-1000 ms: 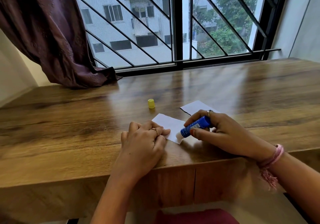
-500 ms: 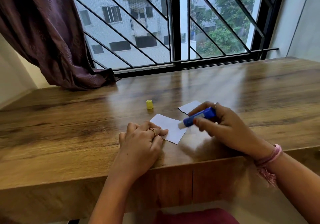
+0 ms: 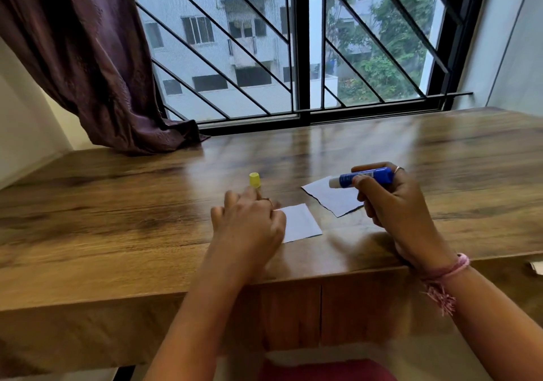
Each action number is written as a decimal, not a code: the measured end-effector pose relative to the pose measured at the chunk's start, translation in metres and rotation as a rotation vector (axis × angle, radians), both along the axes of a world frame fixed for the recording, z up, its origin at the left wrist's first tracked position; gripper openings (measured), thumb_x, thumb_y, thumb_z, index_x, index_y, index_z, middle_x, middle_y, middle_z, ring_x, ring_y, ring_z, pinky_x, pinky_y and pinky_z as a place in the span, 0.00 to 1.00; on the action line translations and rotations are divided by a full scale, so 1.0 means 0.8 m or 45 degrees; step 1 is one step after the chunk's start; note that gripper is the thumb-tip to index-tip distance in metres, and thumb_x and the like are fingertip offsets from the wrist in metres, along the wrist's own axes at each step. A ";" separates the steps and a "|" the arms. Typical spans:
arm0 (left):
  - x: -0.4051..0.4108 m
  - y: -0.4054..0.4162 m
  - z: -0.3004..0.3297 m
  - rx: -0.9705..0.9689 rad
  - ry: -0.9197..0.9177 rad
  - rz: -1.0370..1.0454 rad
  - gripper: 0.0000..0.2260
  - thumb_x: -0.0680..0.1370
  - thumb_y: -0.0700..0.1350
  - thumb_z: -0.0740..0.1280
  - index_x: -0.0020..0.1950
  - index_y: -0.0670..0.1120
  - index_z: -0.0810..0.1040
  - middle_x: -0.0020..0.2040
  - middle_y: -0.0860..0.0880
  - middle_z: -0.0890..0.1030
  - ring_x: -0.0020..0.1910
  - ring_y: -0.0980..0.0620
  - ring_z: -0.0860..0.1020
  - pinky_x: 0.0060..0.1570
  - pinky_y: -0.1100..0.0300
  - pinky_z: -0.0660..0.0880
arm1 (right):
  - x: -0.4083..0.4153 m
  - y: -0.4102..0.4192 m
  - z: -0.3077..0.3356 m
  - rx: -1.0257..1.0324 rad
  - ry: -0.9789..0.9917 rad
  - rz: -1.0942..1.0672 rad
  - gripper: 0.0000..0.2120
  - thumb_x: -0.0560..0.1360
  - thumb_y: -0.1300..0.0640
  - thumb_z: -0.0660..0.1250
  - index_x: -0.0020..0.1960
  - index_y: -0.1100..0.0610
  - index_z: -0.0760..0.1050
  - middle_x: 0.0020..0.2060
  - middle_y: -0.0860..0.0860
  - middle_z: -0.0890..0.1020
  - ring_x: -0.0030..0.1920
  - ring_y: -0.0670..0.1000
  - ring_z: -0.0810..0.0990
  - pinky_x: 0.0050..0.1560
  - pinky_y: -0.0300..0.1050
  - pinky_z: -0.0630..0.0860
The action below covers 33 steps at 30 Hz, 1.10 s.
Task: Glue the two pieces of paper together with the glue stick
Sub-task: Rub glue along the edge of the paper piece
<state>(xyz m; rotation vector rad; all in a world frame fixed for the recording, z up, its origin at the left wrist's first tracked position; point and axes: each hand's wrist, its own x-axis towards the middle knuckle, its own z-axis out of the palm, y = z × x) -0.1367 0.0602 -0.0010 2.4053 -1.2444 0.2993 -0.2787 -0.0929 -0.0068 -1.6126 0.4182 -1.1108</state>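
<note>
Two white pieces of paper lie on the wooden desk. The nearer paper (image 3: 299,223) is partly under my left hand (image 3: 249,224), whose fingers stretch toward the yellow cap (image 3: 255,180) standing just beyond them. The farther paper (image 3: 332,196) has a torn edge and lies to the right. My right hand (image 3: 390,201) grips the blue glue stick (image 3: 363,177) above that paper, its white uncapped tip pointing left, lifted off both sheets.
The wooden desk (image 3: 117,219) runs to a barred window (image 3: 302,57) at the back. A purple curtain (image 3: 88,66) hangs onto the desk's far left corner. A scrap of paper (image 3: 537,267) shows at the right edge.
My right hand has lifted the glue stick off the nearer paper and moved it back and right. My left hand has slid forward toward the yellow cap.
</note>
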 end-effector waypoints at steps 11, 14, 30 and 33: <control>0.066 0.031 0.011 0.291 0.272 -0.711 0.21 0.71 0.49 0.55 0.58 0.66 0.77 0.62 0.75 0.70 0.64 0.68 0.58 0.59 0.67 0.51 | 0.000 -0.002 -0.001 0.023 0.026 -0.012 0.05 0.75 0.61 0.65 0.48 0.54 0.78 0.29 0.51 0.76 0.23 0.41 0.72 0.22 0.31 0.67; 0.066 0.028 0.008 0.257 0.235 -0.709 0.20 0.72 0.50 0.54 0.57 0.67 0.77 0.61 0.72 0.72 0.62 0.68 0.59 0.58 0.65 0.52 | 0.000 -0.001 -0.001 0.017 0.040 -0.012 0.05 0.75 0.61 0.65 0.49 0.55 0.78 0.30 0.51 0.76 0.23 0.41 0.72 0.22 0.31 0.67; 0.061 0.017 -0.006 0.193 0.189 -0.632 0.21 0.74 0.53 0.52 0.63 0.63 0.75 0.65 0.71 0.69 0.64 0.61 0.59 0.55 0.58 0.52 | 0.011 -0.002 -0.005 -0.124 0.336 0.111 0.06 0.73 0.57 0.69 0.50 0.55 0.80 0.32 0.49 0.84 0.23 0.46 0.76 0.26 0.31 0.70; 0.063 0.015 -0.008 0.183 0.243 -0.609 0.21 0.74 0.53 0.51 0.62 0.63 0.76 0.63 0.71 0.71 0.63 0.62 0.59 0.51 0.60 0.52 | 0.013 -0.001 -0.005 -0.186 0.414 0.078 0.07 0.73 0.55 0.69 0.50 0.52 0.79 0.35 0.49 0.85 0.25 0.47 0.78 0.29 0.33 0.73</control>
